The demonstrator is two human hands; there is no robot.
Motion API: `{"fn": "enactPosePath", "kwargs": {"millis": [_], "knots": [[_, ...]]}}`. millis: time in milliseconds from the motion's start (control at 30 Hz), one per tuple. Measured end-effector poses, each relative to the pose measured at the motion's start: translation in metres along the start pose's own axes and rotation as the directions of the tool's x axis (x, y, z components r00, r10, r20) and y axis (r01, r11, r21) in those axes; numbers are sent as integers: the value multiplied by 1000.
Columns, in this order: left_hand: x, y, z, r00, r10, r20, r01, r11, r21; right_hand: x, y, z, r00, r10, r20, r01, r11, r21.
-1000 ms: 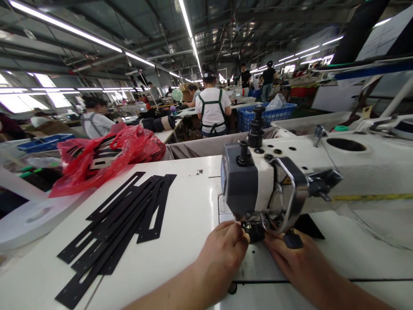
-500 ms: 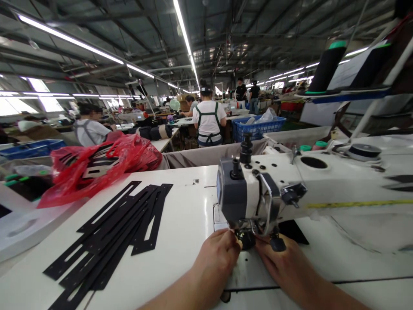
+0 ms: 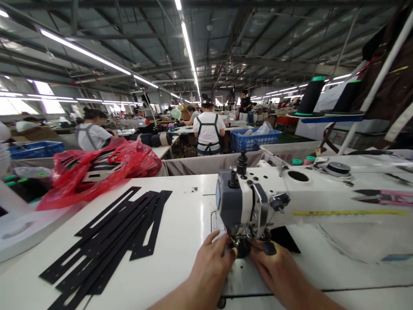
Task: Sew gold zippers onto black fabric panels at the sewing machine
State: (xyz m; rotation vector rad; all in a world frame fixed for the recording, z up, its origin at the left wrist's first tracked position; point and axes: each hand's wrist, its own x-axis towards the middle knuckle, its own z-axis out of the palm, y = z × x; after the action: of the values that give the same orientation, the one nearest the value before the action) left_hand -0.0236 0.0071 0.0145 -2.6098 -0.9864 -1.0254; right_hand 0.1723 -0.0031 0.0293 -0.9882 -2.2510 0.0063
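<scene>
A white and grey sewing machine (image 3: 230,198) stands on the white table (image 3: 180,241). Just left of its needle area, my left hand (image 3: 215,258) has its fingers bent, the index finger lifted a little; what its fingertips hold is hidden. On the other side of the presser foot, my right hand (image 3: 274,262) is closed, its fingertips hidden under the machine head. A black piece (image 3: 285,239) lies flat behind my right hand. Several black strips with long slots (image 3: 119,237) lie in an overlapping pile at the left.
A red plastic bag (image 3: 135,159) with cut pieces rests at the back left. Thread cones (image 3: 310,98) stand at the upper right. Pink-handled snips (image 3: 383,197) lie on the machine bed. Beyond are a blue basket (image 3: 254,138) and a person in an apron (image 3: 208,129).
The view has tilted up and shifted right. My left hand's fingers have loosened and spread slightly beside the presser foot. My right hand stays by the machine.
</scene>
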Motion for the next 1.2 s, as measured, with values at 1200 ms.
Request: {"fn": "enactPosePath", "kwargs": {"millis": [1200], "knots": [[3,-5,-1,989,22,143,-27,999,35,0,6,4,999,-32,-11,31,993,-114]]}}
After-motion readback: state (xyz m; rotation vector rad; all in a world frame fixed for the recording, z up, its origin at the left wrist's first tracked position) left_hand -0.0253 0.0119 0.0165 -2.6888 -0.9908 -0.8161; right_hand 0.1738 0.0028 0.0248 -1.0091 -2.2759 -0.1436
